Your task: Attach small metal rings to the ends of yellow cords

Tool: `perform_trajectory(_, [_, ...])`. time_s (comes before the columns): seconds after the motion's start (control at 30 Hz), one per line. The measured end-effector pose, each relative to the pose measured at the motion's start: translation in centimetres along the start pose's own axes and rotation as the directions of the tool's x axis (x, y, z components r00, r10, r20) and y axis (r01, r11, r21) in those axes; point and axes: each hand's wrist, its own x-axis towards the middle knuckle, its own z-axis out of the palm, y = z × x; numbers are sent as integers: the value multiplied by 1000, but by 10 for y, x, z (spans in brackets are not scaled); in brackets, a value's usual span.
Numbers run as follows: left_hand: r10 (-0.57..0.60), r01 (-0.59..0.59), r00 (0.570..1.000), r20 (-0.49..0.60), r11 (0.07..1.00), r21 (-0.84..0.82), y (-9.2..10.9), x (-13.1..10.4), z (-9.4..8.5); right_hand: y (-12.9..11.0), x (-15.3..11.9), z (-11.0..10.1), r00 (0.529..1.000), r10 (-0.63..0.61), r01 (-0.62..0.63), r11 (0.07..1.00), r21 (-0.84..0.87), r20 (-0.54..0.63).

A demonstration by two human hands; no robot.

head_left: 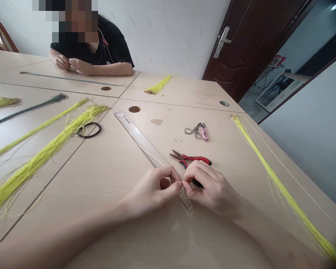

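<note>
Above the lower end of a clear ruler (137,135), my left hand (154,188) is closed in a pinch on a thin yellow cord (129,135). The cord runs back along the ruler toward its far end. My right hand (211,186) pinches at the same spot, its fingertips meeting those of the left; the cord's tip there is too small to make out. Red-and-black pliers (197,158) lie just beyond my right hand, which partly hides their handles. Farther back, small folding scissors (194,130) rest beside pink thread snips (204,132).
Yellow cord bundles (49,158) lie on the left, with a black hair tie (100,130) and a dark cord bundle (33,108). Another yellow bundle (268,170) runs along the right edge. A tape roll (224,103) sits near the back. Across the table sits a person (116,45).
</note>
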Motion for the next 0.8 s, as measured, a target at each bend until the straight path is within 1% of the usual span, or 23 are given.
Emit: perform_trajectory(0.8, [-3, 3, 1000, 5, 1000, -7, 1, 0, 0, 0, -1, 1, 1000, -8, 8, 1000, -10, -8])
